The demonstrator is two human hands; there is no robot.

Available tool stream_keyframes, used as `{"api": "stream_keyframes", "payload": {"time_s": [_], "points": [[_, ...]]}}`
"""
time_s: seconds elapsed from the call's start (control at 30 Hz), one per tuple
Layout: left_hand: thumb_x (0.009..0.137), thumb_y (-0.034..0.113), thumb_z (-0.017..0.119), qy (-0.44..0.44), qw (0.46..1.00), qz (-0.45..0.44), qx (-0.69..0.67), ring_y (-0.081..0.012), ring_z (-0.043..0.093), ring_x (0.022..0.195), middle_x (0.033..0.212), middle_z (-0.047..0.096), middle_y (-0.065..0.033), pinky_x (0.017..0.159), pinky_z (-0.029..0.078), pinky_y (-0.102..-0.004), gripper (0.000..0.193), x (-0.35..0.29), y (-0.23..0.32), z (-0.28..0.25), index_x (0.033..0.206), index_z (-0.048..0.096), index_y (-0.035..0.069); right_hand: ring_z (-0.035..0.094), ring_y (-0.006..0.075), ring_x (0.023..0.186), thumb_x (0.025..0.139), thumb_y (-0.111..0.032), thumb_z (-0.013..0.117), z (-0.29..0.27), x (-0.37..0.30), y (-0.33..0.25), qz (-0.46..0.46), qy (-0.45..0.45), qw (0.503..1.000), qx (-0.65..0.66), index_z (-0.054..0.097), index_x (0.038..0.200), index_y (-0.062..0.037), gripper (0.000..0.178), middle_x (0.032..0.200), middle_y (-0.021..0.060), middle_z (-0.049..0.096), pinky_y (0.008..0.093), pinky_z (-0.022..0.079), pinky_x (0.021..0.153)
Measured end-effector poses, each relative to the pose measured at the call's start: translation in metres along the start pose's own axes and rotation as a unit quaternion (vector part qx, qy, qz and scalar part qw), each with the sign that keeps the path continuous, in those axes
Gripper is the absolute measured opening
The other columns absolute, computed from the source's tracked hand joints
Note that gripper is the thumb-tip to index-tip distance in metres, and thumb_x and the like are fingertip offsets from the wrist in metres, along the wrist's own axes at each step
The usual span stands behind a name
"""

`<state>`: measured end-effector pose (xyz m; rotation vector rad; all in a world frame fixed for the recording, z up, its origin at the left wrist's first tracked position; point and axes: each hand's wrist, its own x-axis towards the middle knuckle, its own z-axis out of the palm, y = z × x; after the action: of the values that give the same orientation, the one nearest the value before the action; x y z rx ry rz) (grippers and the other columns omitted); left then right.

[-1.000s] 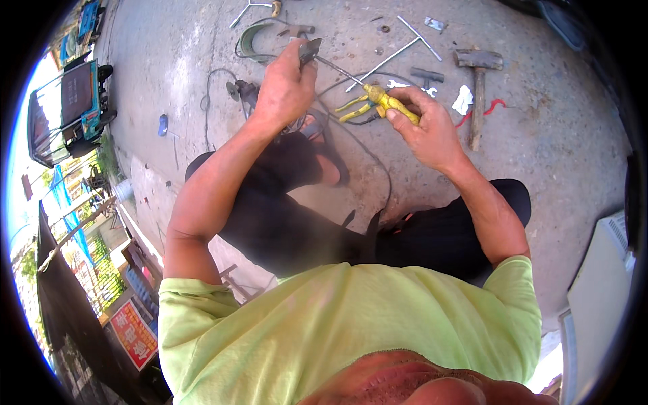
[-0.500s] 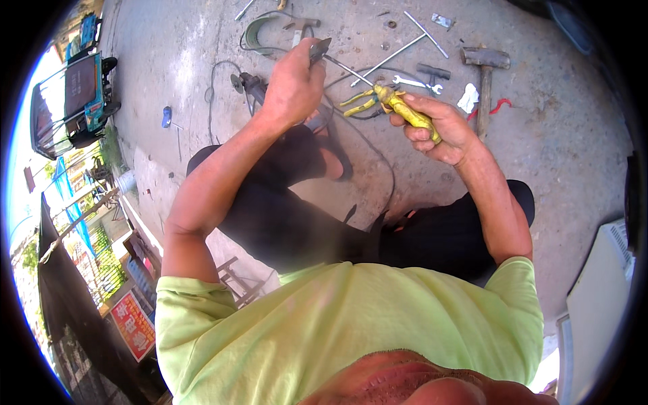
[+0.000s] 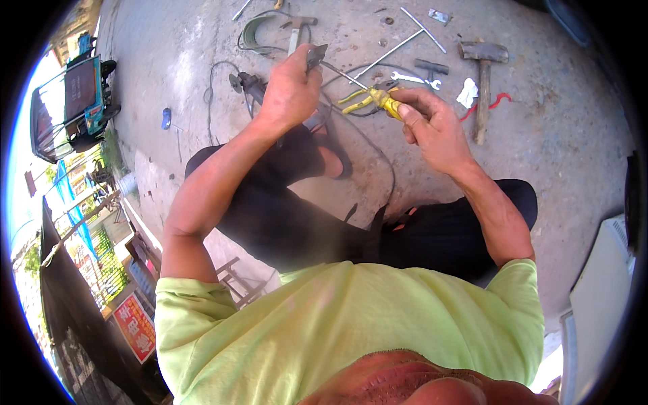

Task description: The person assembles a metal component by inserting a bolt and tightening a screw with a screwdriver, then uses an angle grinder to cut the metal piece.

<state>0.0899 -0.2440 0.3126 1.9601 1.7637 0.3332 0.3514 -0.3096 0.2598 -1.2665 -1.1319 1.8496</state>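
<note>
My left hand [image 3: 290, 94] is closed around a small dark metal piece [image 3: 315, 57], whose flat end sticks out past the fingers. My right hand [image 3: 435, 128] grips the yellow handle of a screwdriver [image 3: 386, 101], the thumb and fingers near its front. The thin shaft points up and left, its tip close to the metal piece; whether they touch I cannot tell. Behind the screwdriver, pliers [image 3: 355, 106] with yellow grips lie on the concrete floor. Below my left hand, an angle grinder [image 3: 252, 86] rests with its cord trailing.
A claw hammer [image 3: 297, 32], a T-handle wrench [image 3: 398, 51], an open-end wrench [image 3: 413, 79] and a sledgehammer [image 3: 482, 81] lie ahead on the floor. White crumpled tissue [image 3: 467, 93] and a red strip [image 3: 498, 102] sit right. A cord [image 3: 378, 152] runs toward my legs.
My right hand has shifted its hold on the screwdriver, from fingers wrapped along the handle to a grip with the back of the hand turned up. My left hand stays almost in place.
</note>
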Motion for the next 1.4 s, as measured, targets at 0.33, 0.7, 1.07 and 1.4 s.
{"api": "stream_keyframes", "payload": {"time_s": [0.33, 0.7, 1.07, 1.4], "points": [[0.094, 0.012, 0.058, -0.001, 1.000, -0.002, -0.018, -0.0498, 0.065, 0.100, 0.102, 0.068, -0.0312, 0.086, 0.051, -0.0498, 0.036, 0.010, 0.009, -0.006, 0.128, 0.056, -0.001, 0.058, 0.0107, 0.074, 0.100, -0.020, 0.062, -0.013, 0.015, -0.003, 0.076, -0.081, 0.974, 0.199, 0.062, 0.128, -0.0028, 0.033, 0.109, 0.0098, 0.070, 0.0256, 0.047, 0.057], [0.095, 0.012, 0.062, 0.005, 0.999, -0.018, -0.041, -0.0329, 0.069, 0.086, 0.097, 0.071, -0.0234, 0.082, 0.053, -0.0405, 0.039, 0.006, 0.013, -0.006, 0.132, 0.057, 0.002, 0.061, 0.0119, 0.067, 0.101, -0.028, 0.063, 0.007, 0.004, -0.004, 0.020, 0.000, 0.999, 0.039, 0.065, 0.126, -0.0030, 0.035, 0.097, 0.0082, 0.068, 0.0292, 0.049, 0.057], [0.095, 0.011, 0.062, -0.002, 0.999, -0.019, -0.031, -0.0303, 0.069, 0.082, 0.097, 0.071, -0.0212, 0.078, 0.053, -0.0375, 0.036, 0.012, 0.005, -0.010, 0.130, 0.058, 0.003, 0.066, 0.0190, 0.080, 0.095, -0.022, 0.069, -0.003, 0.023, 0.011, -0.095, -0.021, 0.995, 0.016, 0.063, 0.127, -0.0010, 0.038, 0.107, 0.0124, 0.071, 0.0348, 0.053, 0.066], [0.094, 0.010, 0.063, -0.013, 0.999, -0.007, -0.033, -0.0357, 0.071, 0.092, 0.101, 0.072, -0.0230, 0.081, 0.054, -0.0396, 0.035, 0.006, 0.008, -0.010, 0.128, 0.059, 0.003, 0.068, 0.0293, 0.076, 0.097, -0.022, 0.067, 0.006, 0.015, 0.025, -0.348, 0.126, 0.893, -0.258, 0.065, 0.125, -0.0026, 0.034, 0.106, 0.0158, 0.069, 0.0359, 0.055, 0.065]]}}
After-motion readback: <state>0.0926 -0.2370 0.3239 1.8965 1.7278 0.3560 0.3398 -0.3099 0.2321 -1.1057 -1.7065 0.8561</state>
